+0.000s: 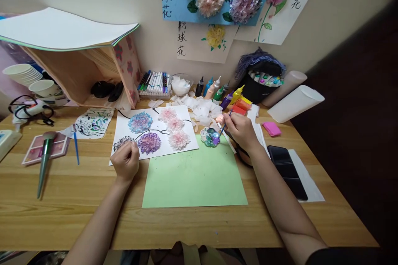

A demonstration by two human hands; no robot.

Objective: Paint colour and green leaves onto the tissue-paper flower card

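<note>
My right hand (pixel 239 129) is closed around a thin blue paintbrush (pixel 223 127), its tip down at a small flower-shaped paint palette (pixel 210 137). Green, blue and purple paint shows in the palette's wells. My left hand (pixel 126 160) is curled into a fist over the lower left corner of a white sheet (pixel 155 114); whether the fingers hold anything is hidden. Several fluffy paper flowers in blue, purple, pink and black sit on that sheet along dark painted branches. Below it lies a green sheet of paper (pixel 194 182), with the palette at its top edge.
Torn white paper pieces (pixel 202 107) lie behind the palette, near several paint bottles (pixel 214 89) and a marker box (pixel 155 85). A makeup brush (pixel 45 159) and another blue brush (pixel 76 147) lie left. A black case (pixel 286 172) and pink packet (pixel 271 128) are right.
</note>
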